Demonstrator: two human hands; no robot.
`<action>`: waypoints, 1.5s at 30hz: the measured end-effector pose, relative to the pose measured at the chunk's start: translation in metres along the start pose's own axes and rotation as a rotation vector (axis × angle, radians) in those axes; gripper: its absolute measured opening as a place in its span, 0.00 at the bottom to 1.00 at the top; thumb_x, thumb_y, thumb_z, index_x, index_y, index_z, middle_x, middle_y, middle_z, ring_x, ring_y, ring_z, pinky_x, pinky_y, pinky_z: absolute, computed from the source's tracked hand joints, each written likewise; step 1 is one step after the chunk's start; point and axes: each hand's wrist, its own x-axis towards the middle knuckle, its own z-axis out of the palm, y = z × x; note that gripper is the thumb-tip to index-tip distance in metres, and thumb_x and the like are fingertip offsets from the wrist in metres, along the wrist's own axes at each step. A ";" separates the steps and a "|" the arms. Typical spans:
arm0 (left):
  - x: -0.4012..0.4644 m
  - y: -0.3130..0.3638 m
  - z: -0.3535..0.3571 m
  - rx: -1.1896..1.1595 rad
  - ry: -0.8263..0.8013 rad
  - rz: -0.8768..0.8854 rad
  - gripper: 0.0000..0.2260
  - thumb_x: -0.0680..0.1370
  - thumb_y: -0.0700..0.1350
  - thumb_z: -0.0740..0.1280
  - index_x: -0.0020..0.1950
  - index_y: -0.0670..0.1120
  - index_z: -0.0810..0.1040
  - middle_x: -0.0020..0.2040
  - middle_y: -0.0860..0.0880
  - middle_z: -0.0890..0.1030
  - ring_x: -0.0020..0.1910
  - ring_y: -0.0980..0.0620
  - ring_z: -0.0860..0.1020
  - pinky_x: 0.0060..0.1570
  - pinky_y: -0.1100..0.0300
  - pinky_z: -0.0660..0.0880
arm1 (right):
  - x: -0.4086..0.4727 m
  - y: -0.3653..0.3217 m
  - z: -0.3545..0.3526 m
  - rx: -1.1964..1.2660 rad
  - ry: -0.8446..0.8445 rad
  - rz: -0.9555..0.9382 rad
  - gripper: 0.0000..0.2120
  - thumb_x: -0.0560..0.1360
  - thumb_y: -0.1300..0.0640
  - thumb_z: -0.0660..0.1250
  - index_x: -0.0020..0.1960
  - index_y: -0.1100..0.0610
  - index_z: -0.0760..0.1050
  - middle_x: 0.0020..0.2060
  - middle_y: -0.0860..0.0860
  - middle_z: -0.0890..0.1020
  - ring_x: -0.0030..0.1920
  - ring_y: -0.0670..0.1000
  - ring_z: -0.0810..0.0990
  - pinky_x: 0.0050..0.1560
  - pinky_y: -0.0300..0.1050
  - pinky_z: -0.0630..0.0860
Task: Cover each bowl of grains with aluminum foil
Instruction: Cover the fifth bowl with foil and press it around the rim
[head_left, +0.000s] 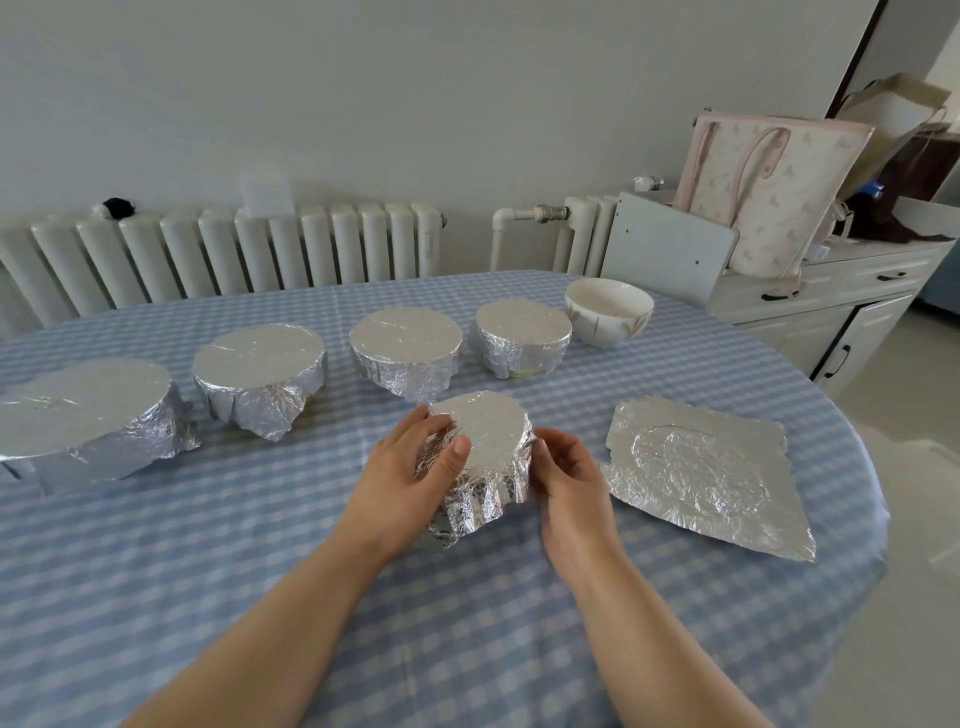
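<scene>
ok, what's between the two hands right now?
Head view: the small foil-wrapped bowl. The left hand grips its left side, and the right hand touches the crimped foil on its right.

The table (208, 571) had a blue checked cloth; on it sat five foil-wrapped bowls (405, 345), one bare white bowl (609, 310), plus a loose foil sheet (701, 467).

Five foil-covered bowls (480, 457); white bowl (609, 310) uncovered, perhaps empty; foil sheet (706, 470) flat.
</scene>
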 end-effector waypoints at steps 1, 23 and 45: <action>0.000 0.000 0.000 0.007 -0.005 -0.001 0.37 0.67 0.75 0.56 0.68 0.55 0.74 0.75 0.55 0.65 0.74 0.60 0.61 0.74 0.56 0.59 | 0.002 -0.004 -0.003 0.035 -0.052 0.051 0.04 0.78 0.65 0.63 0.48 0.62 0.77 0.39 0.55 0.82 0.40 0.52 0.80 0.45 0.43 0.77; -0.004 0.017 0.002 0.338 -0.094 0.106 0.37 0.68 0.73 0.50 0.72 0.56 0.69 0.78 0.56 0.57 0.75 0.55 0.56 0.69 0.62 0.55 | 0.024 -0.041 -0.032 -0.618 -0.086 0.154 0.06 0.75 0.65 0.69 0.40 0.61 0.81 0.29 0.53 0.81 0.31 0.49 0.78 0.37 0.40 0.79; -0.007 0.024 0.010 0.438 -0.093 0.123 0.39 0.68 0.72 0.48 0.73 0.54 0.67 0.79 0.54 0.53 0.74 0.54 0.53 0.71 0.60 0.54 | -0.002 -0.016 -0.011 -0.719 0.259 -0.022 0.15 0.78 0.52 0.64 0.36 0.59 0.75 0.29 0.50 0.81 0.34 0.52 0.79 0.43 0.51 0.76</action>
